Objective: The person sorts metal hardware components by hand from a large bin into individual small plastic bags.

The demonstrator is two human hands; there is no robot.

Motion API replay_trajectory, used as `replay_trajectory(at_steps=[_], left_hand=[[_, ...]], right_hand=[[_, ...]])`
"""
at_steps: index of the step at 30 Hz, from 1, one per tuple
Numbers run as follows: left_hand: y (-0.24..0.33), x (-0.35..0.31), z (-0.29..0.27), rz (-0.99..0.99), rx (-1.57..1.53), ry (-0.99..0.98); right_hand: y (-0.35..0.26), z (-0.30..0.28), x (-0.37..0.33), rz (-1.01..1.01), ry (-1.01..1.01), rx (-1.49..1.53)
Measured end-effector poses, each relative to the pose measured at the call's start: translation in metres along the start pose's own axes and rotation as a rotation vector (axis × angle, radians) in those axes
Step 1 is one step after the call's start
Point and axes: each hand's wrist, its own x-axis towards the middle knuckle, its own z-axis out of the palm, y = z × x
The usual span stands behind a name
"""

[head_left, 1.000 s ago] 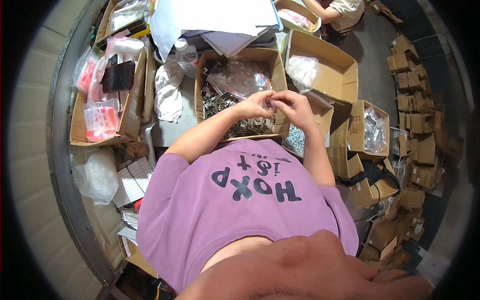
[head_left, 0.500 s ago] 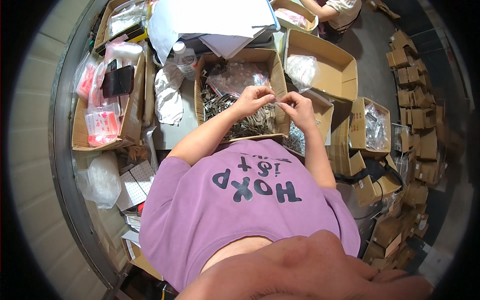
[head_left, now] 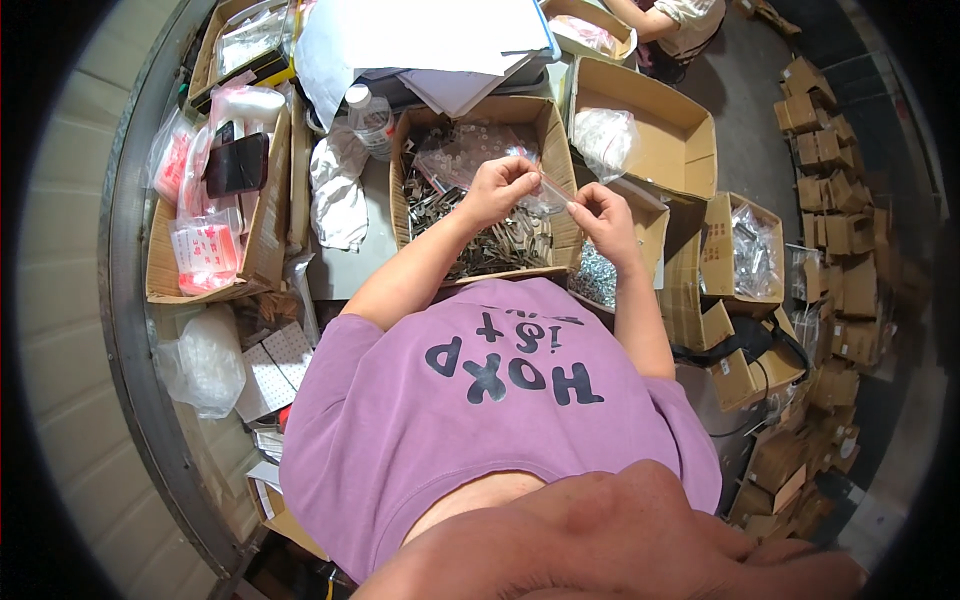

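Above a cardboard box of metal parts [head_left: 480,245], a small clear plastic bag [head_left: 553,190] is stretched between my two hands. My left hand [head_left: 503,190] pinches its left end between thumb and fingers. Its other end is pinched by my right hand [head_left: 604,218], over the box's right edge. Many small, flat metal pieces fill the box beneath them. At its far side lies a larger clear bag [head_left: 455,150] with small round pale pieces in it.
A box of small shiny parts [head_left: 597,278] sits beside my right forearm. Beyond it stands an open carton [head_left: 660,130] with a white plastic bag. A water bottle [head_left: 370,125] and white cloth [head_left: 338,190] lie left. Another person's arm [head_left: 645,20] shows at the far right.
My hands have moved apart. The left has shifted slightly up and left, the right slightly down and right, and more of the small bag shows between them.
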Motion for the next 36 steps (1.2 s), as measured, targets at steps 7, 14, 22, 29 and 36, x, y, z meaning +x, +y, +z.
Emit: replay_trajectory(at_steps=[7, 14, 22, 29, 36], left_hand=[[-0.011, 0.005, -0.013, -0.120, 0.470, 0.027], [0.004, 0.026, -0.008, -0.321, 1.463, -0.300], [-0.049, 0.041, -0.034, -0.378, 1.326, -0.310], [-0.031, 0.038, -0.026, -0.292, 1.298, -0.138], [-0.064, 0.039, -0.036, -0.313, 1.157, 0.094]], right_hand=[[-0.013, -0.049, -0.019, -0.092, 0.269, 0.090], [0.005, -0.186, -0.070, -0.280, 1.103, -0.002], [0.022, -0.127, -0.041, -0.207, 0.882, -0.227], [0.000, -0.049, -0.012, -0.154, 0.542, -0.306], [-0.001, -0.001, 0.002, -0.262, 0.278, -0.389]])
